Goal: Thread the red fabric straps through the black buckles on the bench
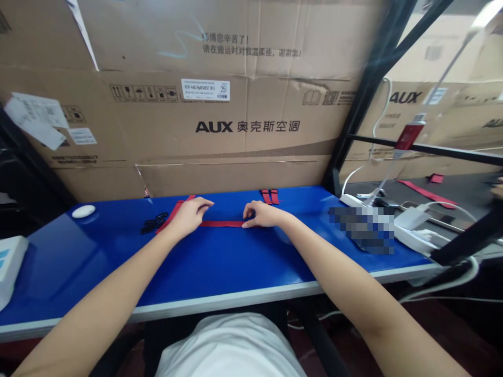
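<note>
A red webbing strap (222,224) lies stretched across the blue tabletop between my two hands. My left hand (190,215) is over its left end, with thumb and forefinger stretched out and a little apart. The other fingers of that hand are hidden. My right hand (264,214) is at the strap's right part, thumb tip on or just above it, forefinger curved and apart from the thumb. Beside my left wrist lie more red strap (181,204) and several black plastic buckles (154,223). Behind my right hand rest short red straps with black buckles (269,197).
A large cardboard box (157,141) walls off the back of the blue table (236,262). A white oval object (83,211) sits at the left, near a white device (11,267). A power strip (412,235) with cables and a blurred-out object (361,230) are at the right.
</note>
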Demonstrator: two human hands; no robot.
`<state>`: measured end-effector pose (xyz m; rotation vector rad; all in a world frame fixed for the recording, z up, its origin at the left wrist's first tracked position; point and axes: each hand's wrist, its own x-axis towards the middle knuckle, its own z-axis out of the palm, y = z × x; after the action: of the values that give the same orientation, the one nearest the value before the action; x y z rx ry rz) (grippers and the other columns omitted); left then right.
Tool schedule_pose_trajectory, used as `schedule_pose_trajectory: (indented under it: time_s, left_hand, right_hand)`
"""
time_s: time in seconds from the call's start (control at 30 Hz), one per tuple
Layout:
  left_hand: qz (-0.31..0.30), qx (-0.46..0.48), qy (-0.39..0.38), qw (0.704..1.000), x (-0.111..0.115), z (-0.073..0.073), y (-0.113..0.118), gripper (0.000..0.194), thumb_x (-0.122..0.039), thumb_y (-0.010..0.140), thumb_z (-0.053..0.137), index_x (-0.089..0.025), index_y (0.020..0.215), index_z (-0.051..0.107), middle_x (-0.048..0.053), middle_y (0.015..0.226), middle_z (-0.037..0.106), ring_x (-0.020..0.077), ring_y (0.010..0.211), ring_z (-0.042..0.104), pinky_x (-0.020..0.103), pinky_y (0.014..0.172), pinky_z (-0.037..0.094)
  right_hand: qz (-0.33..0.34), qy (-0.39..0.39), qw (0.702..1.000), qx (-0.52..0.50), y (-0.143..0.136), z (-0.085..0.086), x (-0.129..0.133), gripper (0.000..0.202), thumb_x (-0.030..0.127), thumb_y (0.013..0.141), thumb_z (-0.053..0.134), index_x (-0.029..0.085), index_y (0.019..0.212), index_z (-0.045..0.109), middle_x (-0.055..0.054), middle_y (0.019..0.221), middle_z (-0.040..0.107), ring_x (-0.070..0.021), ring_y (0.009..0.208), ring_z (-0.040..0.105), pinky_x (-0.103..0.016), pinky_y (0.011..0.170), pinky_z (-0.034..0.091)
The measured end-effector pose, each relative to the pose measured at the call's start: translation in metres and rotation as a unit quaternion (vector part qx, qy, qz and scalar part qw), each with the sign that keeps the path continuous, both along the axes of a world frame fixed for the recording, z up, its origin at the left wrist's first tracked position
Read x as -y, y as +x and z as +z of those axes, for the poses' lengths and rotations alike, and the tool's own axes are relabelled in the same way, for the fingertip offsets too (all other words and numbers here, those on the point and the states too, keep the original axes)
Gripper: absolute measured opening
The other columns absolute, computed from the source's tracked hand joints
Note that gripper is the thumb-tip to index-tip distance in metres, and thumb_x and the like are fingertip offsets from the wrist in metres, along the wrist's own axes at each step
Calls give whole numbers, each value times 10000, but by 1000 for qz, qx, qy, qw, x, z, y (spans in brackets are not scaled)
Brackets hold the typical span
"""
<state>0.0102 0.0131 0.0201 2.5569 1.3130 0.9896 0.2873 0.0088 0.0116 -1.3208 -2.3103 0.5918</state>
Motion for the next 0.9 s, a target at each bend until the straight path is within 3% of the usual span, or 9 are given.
schedule_pose_trajectory:
  time_s: [0.1, 0.27, 0.37, 0.53, 0.7, 0.77, 0.9]
  left_hand:
    - [122, 11, 5, 993, -12, 13, -36, 280, -200, 858, 486, -185, 1027, 708, 74, 1039, 713, 227, 984, 646, 324, 901, 478]
    - [216, -84, -34, 972, -28, 19, -75, 221, -232, 793, 552, -205, 884, 752, 83, 934, 714, 252, 901, 644, 324, 828, 474]
    - [214, -117, -90, 966, -31, 17, -78, 171, -268, 753, 605, -214, 827, 750, 59, 839, 712, 233, 826, 648, 299, 778, 465]
    - [198, -140, -155, 958, -30, 15, -70, 204, -357, 659, 715, -217, 807, 727, 32, 799, 698, 219, 809, 648, 291, 800, 455]
    - [203, -118, -181, 955, -29, 9, -64, 228, -357, 620, 755, -210, 782, 691, 41, 816, 689, 223, 859, 634, 273, 772, 470]
    - [187, -87, -170, 964, -30, 4, -60, 212, -319, 623, 756, -207, 776, 662, 34, 804, 680, 204, 816, 629, 268, 736, 474]
    - [150, 17, -148, 977, -29, -5, -45, 178, -234, 642, 736, -193, 781, 632, 4, 707, 640, 158, 658, 605, 269, 657, 479]
  right_hand:
    - [-10, -76, 997, 12, 16, 5, -3, 297, 329, 614, 811, 188, 847, 692, -41, 900, 667, -178, 777, 615, -260, 665, 453]
    - [-36, -99, 993, 51, 40, 15, -5, 274, 258, 601, 806, 190, 838, 687, -40, 904, 676, -190, 798, 628, -257, 660, 455]
    - [-29, -81, 996, 34, 31, 13, -5, 350, 282, 605, 813, 193, 913, 672, -54, 982, 678, -202, 901, 627, -256, 740, 471]
    - [14, -49, 997, 57, -19, 9, -13, 568, 484, 591, 814, 223, 1068, 648, -75, 1114, 641, -228, 1031, 586, -282, 836, 460]
    - [29, -100, 985, 134, -55, 24, -19, 256, 373, 643, 781, 203, 797, 667, -36, 877, 689, -199, 790, 620, -268, 658, 431]
    - [33, -59, 988, 141, -62, 27, -17, 168, 290, 664, 752, 196, 735, 632, -32, 809, 683, -187, 710, 607, -267, 603, 403]
    - [0, 111, 982, 152, -76, 18, -4, 144, 117, 695, 633, 191, 812, 595, -88, 870, 674, -216, 754, 610, -282, 611, 389]
